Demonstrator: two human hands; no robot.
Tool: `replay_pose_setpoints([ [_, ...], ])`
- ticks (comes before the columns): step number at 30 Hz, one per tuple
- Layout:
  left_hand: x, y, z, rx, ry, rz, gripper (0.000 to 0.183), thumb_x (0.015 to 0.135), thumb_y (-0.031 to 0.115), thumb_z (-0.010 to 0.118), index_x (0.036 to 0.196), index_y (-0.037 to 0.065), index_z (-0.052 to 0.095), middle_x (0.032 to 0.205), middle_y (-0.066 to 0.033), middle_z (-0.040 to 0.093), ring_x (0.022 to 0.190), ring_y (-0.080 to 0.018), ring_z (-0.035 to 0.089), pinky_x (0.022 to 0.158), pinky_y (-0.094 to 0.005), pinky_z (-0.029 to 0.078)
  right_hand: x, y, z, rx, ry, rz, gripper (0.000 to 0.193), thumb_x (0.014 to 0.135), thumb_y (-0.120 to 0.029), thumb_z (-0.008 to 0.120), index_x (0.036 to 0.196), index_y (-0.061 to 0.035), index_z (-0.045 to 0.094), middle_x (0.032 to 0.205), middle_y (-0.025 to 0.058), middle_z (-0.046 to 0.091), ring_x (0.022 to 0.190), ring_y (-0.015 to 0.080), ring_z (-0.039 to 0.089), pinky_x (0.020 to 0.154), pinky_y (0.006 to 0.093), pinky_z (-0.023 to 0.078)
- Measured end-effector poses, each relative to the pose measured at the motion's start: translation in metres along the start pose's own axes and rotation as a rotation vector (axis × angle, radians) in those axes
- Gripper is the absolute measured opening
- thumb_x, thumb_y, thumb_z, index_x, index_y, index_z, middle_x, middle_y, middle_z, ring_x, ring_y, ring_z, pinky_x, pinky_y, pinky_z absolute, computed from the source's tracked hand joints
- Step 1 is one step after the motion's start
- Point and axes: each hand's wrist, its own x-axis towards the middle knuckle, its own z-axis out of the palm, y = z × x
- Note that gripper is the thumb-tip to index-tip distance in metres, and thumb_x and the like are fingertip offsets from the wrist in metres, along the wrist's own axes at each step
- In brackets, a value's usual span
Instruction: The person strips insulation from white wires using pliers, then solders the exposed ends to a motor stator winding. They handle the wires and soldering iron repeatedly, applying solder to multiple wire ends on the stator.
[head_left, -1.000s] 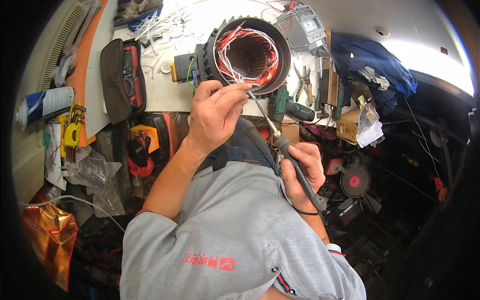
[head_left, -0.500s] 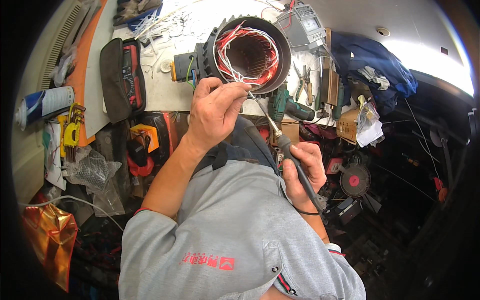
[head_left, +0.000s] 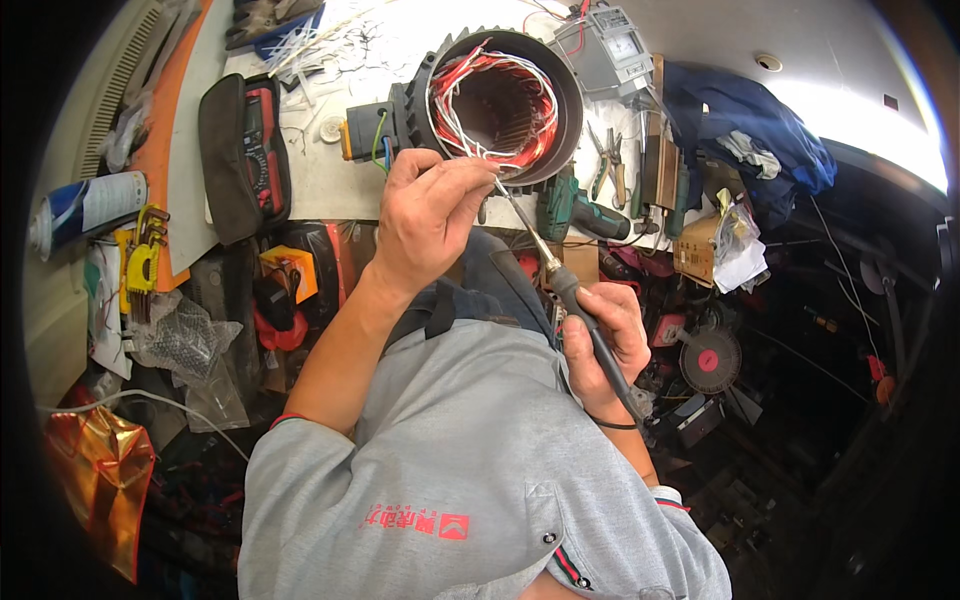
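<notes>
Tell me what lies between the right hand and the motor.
The soldering iron: in the head view, it slants from the right hand up toward the left hand, at the near rim of the motor.

The dark grey, round, ribbed metal motor housing [head_left: 569,110] holds a ring of orange-red wire windings [head_left: 541,132] streaked with white leads [head_left: 441,122]. Left of the housing, the square terminal box [head_left: 366,131] is grey with an orange-yellow edge. Below and right of the housing, the slim soldering iron [head_left: 563,283] has a silvery metal shaft and black handle. Right of the housing's lower edge, the pistol-shaped power drill [head_left: 574,214] is dark green and black; above right of it, the boxy dial meter [head_left: 604,58] is light grey with a white face. Well left of the housing, a soft, blackish-brown case [head_left: 221,165] frames a red-and-black multimeter [head_left: 263,150]. Below the housing, the fabric shirt [head_left: 430,430] is flecked grey with red print [head_left: 452,527].
</notes>
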Motion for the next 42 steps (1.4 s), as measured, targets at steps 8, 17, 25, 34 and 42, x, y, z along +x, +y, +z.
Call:
replay_pose_setpoints([
  [8, 0.002, 0.001, 0.0, 0.03, -0.006, -0.005, 0.01, 0.085, 0.004, 0.072, 0.094, 0.007, 0.07, 0.1, -0.0032, 0.075, 0.083, -0.0182, 0.065, 0.08, -0.0312, 0.043, -0.001, 0.0, 0.001, -0.014, 0.002, -0.008, 0.036, 0.075, 0.0, 0.076, 0.11, -0.002, 0.07, 0.098, 0.0139, 0.065, 0.076, 0.0177, 0.061, 0.063, 0.0277, 0.049],
  [17, 0.002, 0.001, 0.0, 0.028, -0.003, -0.012, 0.01, 0.085, 0.004, 0.072, 0.094, 0.007, 0.071, 0.099, -0.0029, 0.075, 0.083, -0.0181, 0.064, 0.081, -0.0308, 0.043, -0.001, 0.0, 0.001, -0.031, -0.001, -0.024, 0.036, 0.074, 0.0, 0.076, 0.109, -0.0017, 0.07, 0.097, 0.0141, 0.065, 0.076, 0.0182, 0.061, 0.063, 0.0278, 0.049],
  [25, 0.002, 0.002, 0.0, 0.02, -0.005, -0.018, 0.01, 0.085, 0.004, 0.072, 0.094, 0.006, 0.07, 0.098, -0.0032, 0.075, 0.084, -0.0179, 0.066, 0.081, -0.0305, 0.043, -0.004, -0.002, 0.001, -0.035, -0.002, -0.036, 0.04, 0.072, 0.003, 0.076, 0.111, -0.0024, 0.069, 0.096, 0.0135, 0.063, 0.074, 0.018, 0.061, 0.061, 0.0278, 0.049],
  [34, 0.001, 0.001, 0.0, 0.021, -0.009, -0.012, 0.009, 0.085, 0.005, 0.071, 0.094, 0.007, 0.07, 0.098, -0.0031, 0.075, 0.086, -0.0175, 0.067, 0.082, -0.0309, 0.043, -0.001, -0.007, 0.001, -0.108, -0.024, -0.101, 0.042, 0.069, 0.005, 0.076, 0.11, -0.0027, 0.069, 0.092, 0.0131, 0.062, 0.073, 0.0197, 0.061, 0.06, 0.029, 0.05],
  [42, 0.002, 0.0, 0.0, 0.01, -0.013, -0.006, 0.009, 0.085, 0.004, 0.071, 0.094, 0.007, 0.07, 0.099, -0.003, 0.075, 0.086, -0.0178, 0.068, 0.081, -0.0313, 0.044, -0.005, -0.009, -0.003, -0.086, -0.049, -0.115, 0.033, 0.079, 0.004, 0.071, 0.111, 0.0006, 0.066, 0.102, 0.0152, 0.059, 0.075, 0.0135, 0.056, 0.061, 0.024, 0.045],
])
